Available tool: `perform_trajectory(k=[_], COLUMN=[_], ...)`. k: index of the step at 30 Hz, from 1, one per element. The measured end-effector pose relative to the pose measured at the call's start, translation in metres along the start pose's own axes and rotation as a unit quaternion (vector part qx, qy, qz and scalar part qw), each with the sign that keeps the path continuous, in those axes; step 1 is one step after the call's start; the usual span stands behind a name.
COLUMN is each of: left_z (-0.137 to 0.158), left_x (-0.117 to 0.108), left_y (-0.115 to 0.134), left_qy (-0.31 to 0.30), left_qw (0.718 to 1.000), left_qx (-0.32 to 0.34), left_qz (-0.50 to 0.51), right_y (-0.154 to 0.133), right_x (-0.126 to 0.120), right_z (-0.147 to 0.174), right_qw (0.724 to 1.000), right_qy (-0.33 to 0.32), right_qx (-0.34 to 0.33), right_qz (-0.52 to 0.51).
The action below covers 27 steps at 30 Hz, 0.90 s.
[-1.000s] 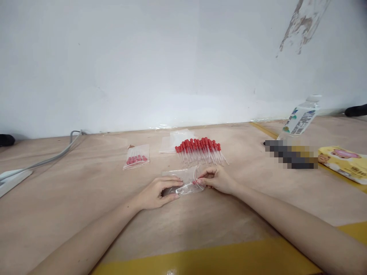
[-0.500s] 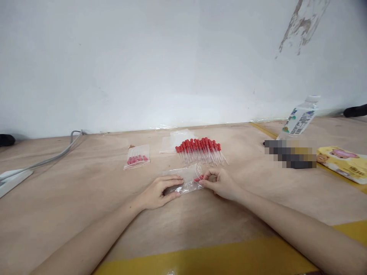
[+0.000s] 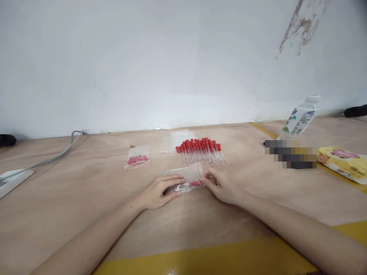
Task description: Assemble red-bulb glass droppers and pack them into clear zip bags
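Note:
A clear zip bag (image 3: pixel 187 174) lies flat on the table in front of me, with a red-bulbed dropper (image 3: pixel 195 183) inside near its right end. My left hand (image 3: pixel 163 191) rests on the bag's left part, fingers stretched and thumb apart. At the right end, my right hand (image 3: pixel 219 184) pinches the bag's edge beside the red bulb; its fingertips partly hide that edge. Just beyond the bag, several droppers (image 3: pixel 200 151) with red bulbs and clear stems lie side by side, bulbs pointing away from me.
A filled zip bag (image 3: pixel 137 156) of red-bulbed droppers lies to the left. Flat bags (image 3: pixel 180 138) sit behind the loose droppers. On the right are a tilted bottle (image 3: pixel 299 118), a blurred dark item (image 3: pixel 295 154) and a yellow packet (image 3: pixel 344 162). A grey cable (image 3: pixel 61 156) runs at left.
The red bulb has slid left into the bag, out of my right fingers. My right hand now pinches the bag's edge. My left hand has hardly moved.

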<state>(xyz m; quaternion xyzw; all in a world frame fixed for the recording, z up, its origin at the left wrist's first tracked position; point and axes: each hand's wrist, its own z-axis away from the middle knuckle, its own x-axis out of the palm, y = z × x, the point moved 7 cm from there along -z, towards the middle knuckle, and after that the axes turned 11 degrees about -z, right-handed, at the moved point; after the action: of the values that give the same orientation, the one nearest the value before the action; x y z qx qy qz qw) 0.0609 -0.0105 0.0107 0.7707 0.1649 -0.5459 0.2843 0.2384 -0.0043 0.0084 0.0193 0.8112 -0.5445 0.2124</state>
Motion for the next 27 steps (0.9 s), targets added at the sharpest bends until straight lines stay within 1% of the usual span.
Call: perform_trajectory(k=[2,3,4,5,6,7,9,10,11,14,17,20,24,27], left_z=[0.000,0.000,0.000,0.000,0.000,0.000,0.000,0.000,0.001,0.002,0.003,0.002,0.001,0.000], left_x=[0.001,0.001,0.002,0.003,0.003,0.003,0.003,0.003,0.002,-0.005,-0.011,-0.012,-0.012,-0.012], left_y=[-0.001,-0.001,-0.001,-0.002,-0.002,-0.001,0.000,0.000,0.000,0.000,0.001,0.002,0.002,0.001], left_qy=[-0.005,-0.009,-0.012,-0.016,-0.018,-0.019,-0.019,-0.018,-0.014,0.028,0.070,0.072,0.062,0.053], left_qw=[1.000,1.000,1.000,1.000,1.000,1.000,1.000,1.000,1.000,0.999,0.997,0.997,0.996,0.997], left_qx=[0.002,0.003,0.005,0.007,0.009,0.011,0.012,0.009,0.004,-0.014,-0.027,-0.037,-0.048,-0.058], left_qz=[0.002,0.003,0.005,0.008,0.009,0.010,0.006,0.001,-0.005,-0.022,-0.022,-0.020,-0.028,-0.024], right_y=[0.012,0.018,0.022,0.024,0.023,0.022,0.019,0.020,0.023,0.032,0.037,0.044,0.061,0.066], right_x=[0.005,0.008,0.010,0.010,0.007,0.002,-0.016,-0.025,-0.036,-0.060,-0.082,-0.091,-0.091,-0.092], right_z=[-0.001,0.000,0.000,-0.001,-0.003,-0.007,-0.016,-0.022,-0.029,-0.056,-0.083,-0.103,-0.118,-0.124], right_qw=[0.994,0.987,0.982,0.981,0.986,0.992,0.998,0.997,0.993,0.977,0.944,0.926,0.926,0.928], right_qy=[-0.020,-0.034,-0.046,-0.049,-0.041,-0.021,0.045,0.074,0.107,0.155,0.234,0.287,0.317,0.325], right_qx=[0.075,0.114,0.138,0.139,0.116,0.080,0.015,0.004,0.009,0.053,0.099,0.128,0.160,0.156], right_qz=[-0.077,-0.105,-0.120,-0.122,-0.113,-0.093,-0.031,0.006,0.040,0.134,0.208,0.210,0.132,0.096])
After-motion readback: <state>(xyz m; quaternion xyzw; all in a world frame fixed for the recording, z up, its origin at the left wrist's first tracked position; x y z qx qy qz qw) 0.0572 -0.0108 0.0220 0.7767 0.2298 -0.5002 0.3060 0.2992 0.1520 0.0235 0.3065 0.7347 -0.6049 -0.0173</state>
